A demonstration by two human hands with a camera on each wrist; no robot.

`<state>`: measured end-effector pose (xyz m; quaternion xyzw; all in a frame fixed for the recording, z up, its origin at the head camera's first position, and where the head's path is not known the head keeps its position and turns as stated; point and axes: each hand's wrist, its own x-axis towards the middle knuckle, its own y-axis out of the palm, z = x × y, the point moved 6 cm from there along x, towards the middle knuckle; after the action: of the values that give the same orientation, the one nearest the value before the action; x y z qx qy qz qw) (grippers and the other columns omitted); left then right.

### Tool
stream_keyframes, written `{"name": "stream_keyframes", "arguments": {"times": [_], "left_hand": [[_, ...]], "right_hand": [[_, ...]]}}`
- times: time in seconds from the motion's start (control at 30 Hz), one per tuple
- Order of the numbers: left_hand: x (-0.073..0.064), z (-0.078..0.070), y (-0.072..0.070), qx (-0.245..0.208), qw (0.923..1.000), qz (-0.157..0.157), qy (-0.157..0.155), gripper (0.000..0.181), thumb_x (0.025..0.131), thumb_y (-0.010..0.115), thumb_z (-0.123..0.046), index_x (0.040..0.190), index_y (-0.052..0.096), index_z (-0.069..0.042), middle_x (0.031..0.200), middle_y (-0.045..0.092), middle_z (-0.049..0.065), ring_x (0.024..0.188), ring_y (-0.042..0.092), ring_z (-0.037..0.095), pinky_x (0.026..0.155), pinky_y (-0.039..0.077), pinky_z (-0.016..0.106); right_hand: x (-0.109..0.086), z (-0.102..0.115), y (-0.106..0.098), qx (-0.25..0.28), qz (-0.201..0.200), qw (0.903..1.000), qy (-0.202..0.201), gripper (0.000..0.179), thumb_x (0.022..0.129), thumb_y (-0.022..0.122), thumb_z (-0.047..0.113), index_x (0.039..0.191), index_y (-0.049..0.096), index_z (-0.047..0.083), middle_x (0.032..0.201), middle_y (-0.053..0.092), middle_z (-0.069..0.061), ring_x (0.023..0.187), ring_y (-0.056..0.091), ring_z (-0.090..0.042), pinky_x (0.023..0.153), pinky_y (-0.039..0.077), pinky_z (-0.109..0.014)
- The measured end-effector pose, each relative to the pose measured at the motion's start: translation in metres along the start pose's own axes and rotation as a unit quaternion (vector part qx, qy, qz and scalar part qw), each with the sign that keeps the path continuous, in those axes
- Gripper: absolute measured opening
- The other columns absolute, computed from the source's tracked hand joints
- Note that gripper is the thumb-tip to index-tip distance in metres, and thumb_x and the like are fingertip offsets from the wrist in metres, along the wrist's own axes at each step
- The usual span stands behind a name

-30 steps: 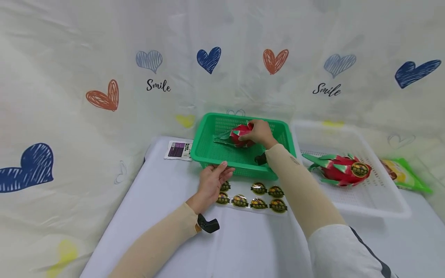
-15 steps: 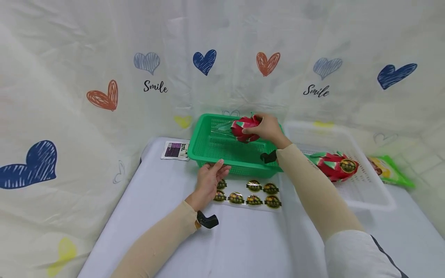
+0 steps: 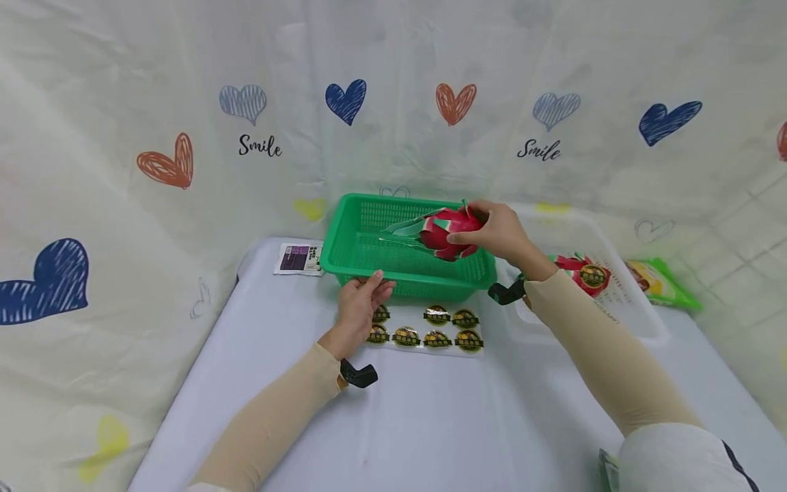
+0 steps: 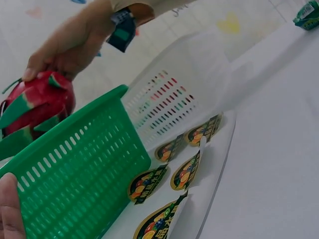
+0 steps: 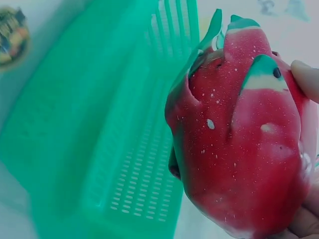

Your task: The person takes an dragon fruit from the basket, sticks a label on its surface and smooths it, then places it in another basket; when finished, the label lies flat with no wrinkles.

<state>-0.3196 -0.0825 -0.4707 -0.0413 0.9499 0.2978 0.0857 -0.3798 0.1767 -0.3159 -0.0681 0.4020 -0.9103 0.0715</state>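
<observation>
My right hand (image 3: 503, 236) grips a red dragon fruit (image 3: 444, 236) by its rounded end, held over the right half of a green plastic basket (image 3: 381, 258). Its green leaves point left. Up close in the right wrist view, the side of the dragon fruit (image 5: 244, 134) facing the camera bears no sticker. With thumb on top, my left hand (image 3: 355, 307) pinches the basket's front rim; in the left wrist view, only some of its fingers (image 4: 10, 209) show. Just in front of the basket lies a sheet of round black-and-gold fruit stickers (image 3: 424, 329), partly covered by the left hand.
To the right stands a white slotted basket (image 3: 633, 321) with another dragon fruit (image 3: 574, 265) bearing a round sticker, partly behind my right arm. A green-and-yellow bag (image 3: 667, 290) lies beyond it. Left of the green basket is a purple-and-white packet (image 3: 298, 260). A patterned curtain hangs behind.
My right hand has lifted the dragon fruit from the green basket and moved it rightward. My left hand stays at the front rim. The view has shifted toward the right.
</observation>
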Motion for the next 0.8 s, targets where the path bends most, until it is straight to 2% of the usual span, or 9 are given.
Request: {"name": "stream_keyframes", "arguments": {"times": [0.2, 0.3, 0.43, 0.57, 0.8], "left_hand": [[0.002, -0.001, 0.000, 0.005, 1.0000, 0.000, 0.004, 0.021, 0.101, 0.069, -0.018, 0.113, 0.059, -0.003, 0.085, 0.076, 0.004, 0.083, 0.078, 0.012, 0.078, 0.062, 0.022], [0.003, -0.001, 0.000, 0.013, 0.9999, -0.003, 0.008, 0.020, 0.102, 0.069, -0.017, 0.112, 0.059, -0.003, 0.085, 0.075, 0.004, 0.082, 0.077, 0.011, 0.078, 0.062, 0.022], [0.004, -0.006, 0.003, 0.022, 0.9995, -0.003, 0.021, 0.019, 0.102, 0.069, -0.017, 0.112, 0.060, -0.003, 0.086, 0.076, 0.004, 0.082, 0.077, 0.011, 0.077, 0.062, 0.021], [0.004, -0.007, 0.002, 0.018, 0.9995, -0.004, 0.024, 0.019, 0.101, 0.069, -0.015, 0.112, 0.061, -0.002, 0.085, 0.077, 0.005, 0.083, 0.078, 0.013, 0.077, 0.062, 0.022], [0.004, -0.002, 0.001, 0.007, 0.9999, -0.004, 0.014, 0.018, 0.101, 0.069, -0.013, 0.112, 0.061, -0.002, 0.081, 0.077, 0.003, 0.079, 0.078, 0.011, 0.077, 0.063, 0.022]], "right_hand": [[-0.039, 0.001, -0.003, 0.008, 0.008, 0.9999, -0.012, 0.072, 0.088, 0.084, 0.041, 0.146, 0.056, 0.011, 0.144, 0.061, -0.013, 0.123, 0.060, -0.030, 0.098, 0.057, -0.047], [-0.062, -0.001, -0.002, 0.015, 0.019, 0.9995, -0.020, 0.072, 0.088, 0.085, 0.039, 0.147, 0.054, 0.011, 0.145, 0.060, -0.013, 0.124, 0.059, -0.030, 0.095, 0.059, -0.044], [-0.091, -0.001, 0.000, 0.016, 0.034, 0.9986, -0.038, 0.077, 0.087, 0.086, 0.033, 0.150, 0.052, 0.007, 0.149, 0.058, -0.015, 0.128, 0.058, -0.034, 0.094, 0.060, -0.049], [-0.116, -0.006, 0.007, -0.011, 0.037, 0.9984, -0.043, 0.081, 0.084, 0.088, 0.033, 0.151, 0.050, 0.005, 0.150, 0.057, -0.016, 0.131, 0.057, -0.037, 0.096, 0.060, -0.054], [-0.156, -0.015, 0.026, -0.013, 0.039, 0.9980, -0.048, 0.081, 0.081, 0.091, 0.032, 0.147, 0.054, 0.002, 0.147, 0.059, -0.019, 0.128, 0.058, -0.039, 0.090, 0.062, -0.051]]}}
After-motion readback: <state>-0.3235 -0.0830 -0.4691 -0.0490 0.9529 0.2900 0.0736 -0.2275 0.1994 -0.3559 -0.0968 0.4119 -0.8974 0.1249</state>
